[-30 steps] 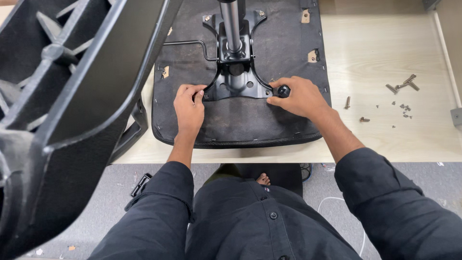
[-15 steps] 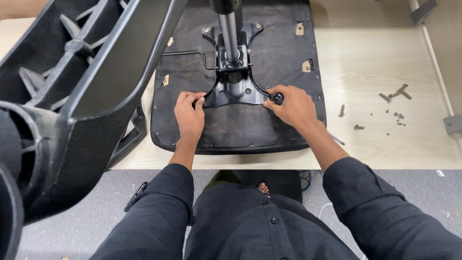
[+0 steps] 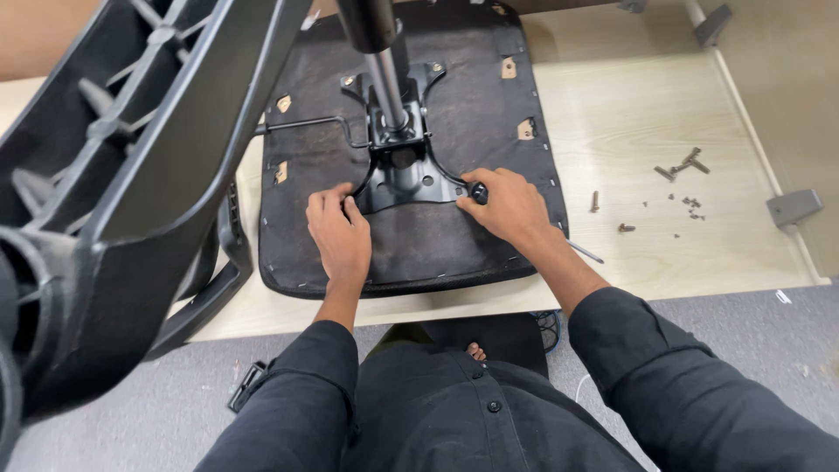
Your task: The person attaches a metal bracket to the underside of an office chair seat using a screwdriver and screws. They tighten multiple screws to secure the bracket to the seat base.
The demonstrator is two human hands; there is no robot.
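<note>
Both hands, left hand (image 3: 339, 229) and right hand (image 3: 507, 204), seemingly grip the metal plate's (image 3: 400, 179) edges.

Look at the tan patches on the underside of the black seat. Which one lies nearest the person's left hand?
The lower-left tan patch, just above and left of the left hand. The other three patches sit farther up or across the seat.

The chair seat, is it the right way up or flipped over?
Flipped over. The chair seat lies flat on the wooden table with its underside up: the black metal plate and its post face upward, both hands at the plate.
</note>
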